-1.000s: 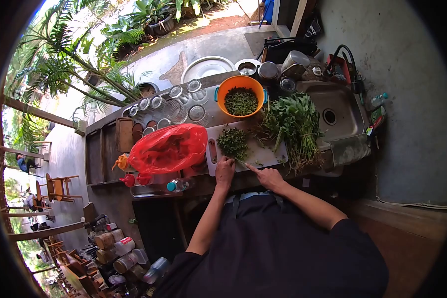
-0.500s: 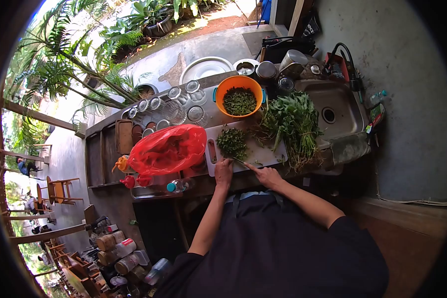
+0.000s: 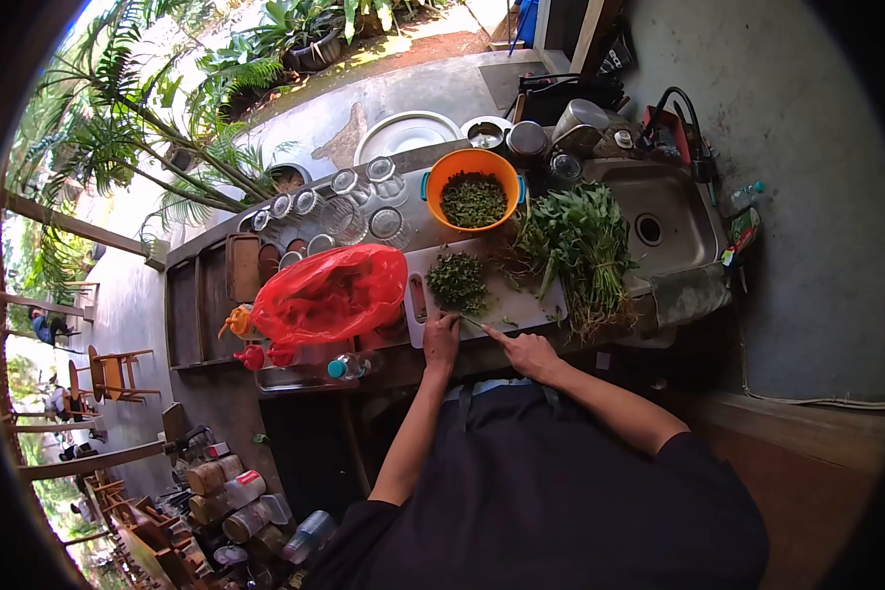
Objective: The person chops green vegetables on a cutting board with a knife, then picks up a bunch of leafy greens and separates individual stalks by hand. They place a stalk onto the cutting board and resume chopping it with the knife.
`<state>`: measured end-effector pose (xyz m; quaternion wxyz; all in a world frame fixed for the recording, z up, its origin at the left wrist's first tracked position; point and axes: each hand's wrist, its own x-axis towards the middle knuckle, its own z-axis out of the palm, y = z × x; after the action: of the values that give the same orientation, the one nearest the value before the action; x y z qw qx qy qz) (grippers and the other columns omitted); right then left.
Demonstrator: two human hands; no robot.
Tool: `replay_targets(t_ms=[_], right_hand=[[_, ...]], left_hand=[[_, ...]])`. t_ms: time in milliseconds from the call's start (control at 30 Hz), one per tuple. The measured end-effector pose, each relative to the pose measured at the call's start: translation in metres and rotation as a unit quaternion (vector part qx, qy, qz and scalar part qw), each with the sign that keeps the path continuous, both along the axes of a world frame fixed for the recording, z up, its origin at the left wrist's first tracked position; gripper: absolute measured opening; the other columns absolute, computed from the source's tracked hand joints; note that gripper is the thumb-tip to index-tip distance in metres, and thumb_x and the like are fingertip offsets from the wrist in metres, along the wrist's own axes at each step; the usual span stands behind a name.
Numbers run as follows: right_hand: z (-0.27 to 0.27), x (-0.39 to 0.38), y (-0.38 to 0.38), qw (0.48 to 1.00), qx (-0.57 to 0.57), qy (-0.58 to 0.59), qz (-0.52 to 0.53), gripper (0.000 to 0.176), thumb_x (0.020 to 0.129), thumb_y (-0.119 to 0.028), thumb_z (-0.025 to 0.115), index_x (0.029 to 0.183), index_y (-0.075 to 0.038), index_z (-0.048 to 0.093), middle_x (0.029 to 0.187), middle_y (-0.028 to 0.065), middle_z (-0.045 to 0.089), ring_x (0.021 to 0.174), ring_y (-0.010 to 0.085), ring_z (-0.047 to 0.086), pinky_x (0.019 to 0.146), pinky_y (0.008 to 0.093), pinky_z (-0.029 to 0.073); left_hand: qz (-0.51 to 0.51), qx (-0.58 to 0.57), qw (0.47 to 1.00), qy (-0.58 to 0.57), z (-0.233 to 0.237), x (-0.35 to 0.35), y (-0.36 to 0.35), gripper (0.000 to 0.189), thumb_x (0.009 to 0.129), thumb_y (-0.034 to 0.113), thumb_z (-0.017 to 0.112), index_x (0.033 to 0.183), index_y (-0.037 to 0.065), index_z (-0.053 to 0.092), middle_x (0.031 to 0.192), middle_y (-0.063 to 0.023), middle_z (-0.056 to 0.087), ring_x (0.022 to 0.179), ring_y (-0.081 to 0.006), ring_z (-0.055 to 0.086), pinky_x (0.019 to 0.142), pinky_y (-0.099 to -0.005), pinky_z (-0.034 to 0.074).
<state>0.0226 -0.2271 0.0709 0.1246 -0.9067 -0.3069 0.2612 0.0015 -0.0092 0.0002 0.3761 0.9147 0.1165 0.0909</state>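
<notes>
My right hand (image 3: pixel 529 354) is wrapped round the handle of a knife (image 3: pixel 482 326), whose blade reaches left to the near edge of the chopped greens. My left hand (image 3: pixel 442 337) is closed at the front edge of the white cutting board (image 3: pixel 531 309), beside the blade tip; what its fingers pinch is too small to make out. A pile of chopped greens (image 3: pixel 457 281) lies on the board. Behind it stands an orange bowl (image 3: pixel 474 160) holding more chopped leaves. A large bunch of leafy greens with roots (image 3: pixel 590 246) lies over the board's right side.
A red plastic bag (image 3: pixel 329 295) sits left of the board, with glass jars (image 3: pixel 388 226) behind it and a teal-capped bottle (image 3: pixel 352 367) in front. At the right is a sink (image 3: pixel 693 211) with a black faucet (image 3: pixel 696 133). Metal pots stand at the back.
The whole view has shifted very slightly. Both hands and the knife stay in nearly the same place on the board.
</notes>
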Motion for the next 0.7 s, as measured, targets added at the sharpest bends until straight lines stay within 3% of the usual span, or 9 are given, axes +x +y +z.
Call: replay_targets(t_ms=[267, 467, 700], right_hand=[[0.001, 0.003, 0.009, 1.0, 0.002, 0.01, -0.005, 0.073, 0.094, -0.014, 0.045, 0.155, -0.042, 0.017, 0.08, 0.0223, 0.067, 0.073, 0.0408, 0.068, 0.071, 0.0538, 0.055], [-0.022, -0.006, 0.007, 1.0, 0.015, -0.005, -0.02, 0.073, 0.095, -0.017, 0.046, 0.156, -0.043, 0.014, 0.074, 0.022, 0.065, 0.069, 0.042, 0.066, 0.066, 0.0547, 0.054], [-0.039, 0.003, 0.014, 1.0, 0.023, -0.011, -0.01, 0.077, 0.095, -0.017, 0.047, 0.156, -0.044, 0.009, 0.08, 0.0224, 0.067, 0.071, 0.0435, 0.067, 0.067, 0.0546, 0.054]], left_hand=[[0.011, 0.005, 1.0, -0.015, -0.004, 0.001, 0.001, 0.011, 0.081, 0.009, 0.073, 0.09, 0.004, 0.075, 0.087, -0.0149, 0.07, 0.085, -0.0324, 0.067, 0.078, -0.0407, 0.052], [0.048, 0.005, 0.999, -0.004, -0.003, 0.001, -0.001, 0.01, 0.08, 0.01, 0.074, 0.089, 0.005, 0.076, 0.084, -0.0152, 0.071, 0.083, -0.0332, 0.068, 0.079, -0.0424, 0.052], [0.039, 0.037, 0.998, 0.038, 0.001, 0.001, -0.002, 0.01, 0.081, 0.013, 0.073, 0.088, 0.007, 0.076, 0.09, -0.0138, 0.072, 0.093, -0.0322, 0.067, 0.083, -0.0412, 0.052]])
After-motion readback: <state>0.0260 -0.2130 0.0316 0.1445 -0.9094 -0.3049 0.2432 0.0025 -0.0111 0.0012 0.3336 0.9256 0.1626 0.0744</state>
